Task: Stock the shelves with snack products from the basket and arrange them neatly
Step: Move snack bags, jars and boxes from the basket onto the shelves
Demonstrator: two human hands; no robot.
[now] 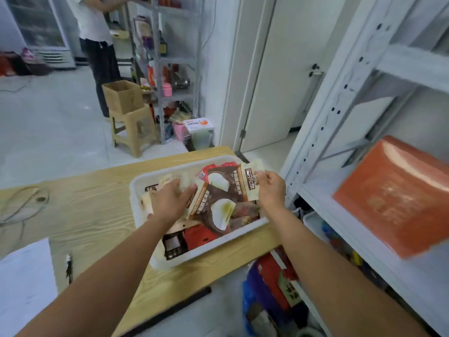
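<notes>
A white plastic basket [213,249] full of snack packets sits on the wooden table [97,215]. My right hand [271,190] pinches the top edge of a brown and cream snack packet [240,184], lifted above the basket. My left hand [170,203] reaches into the basket and grips the edge of a second brown packet [213,210] of the same kind. Red packets [198,237] and a dark packet [173,248] lie underneath. The white metal shelf [352,227] stands to my right, holding a large orange box [398,198].
Bags and boxes [272,288] crowd the floor under the shelf. Across the room another person [99,45] stands at a second rack [167,69], beside a cardboard box [122,96] on a stool [132,130]. A white door [279,81] is behind the basket.
</notes>
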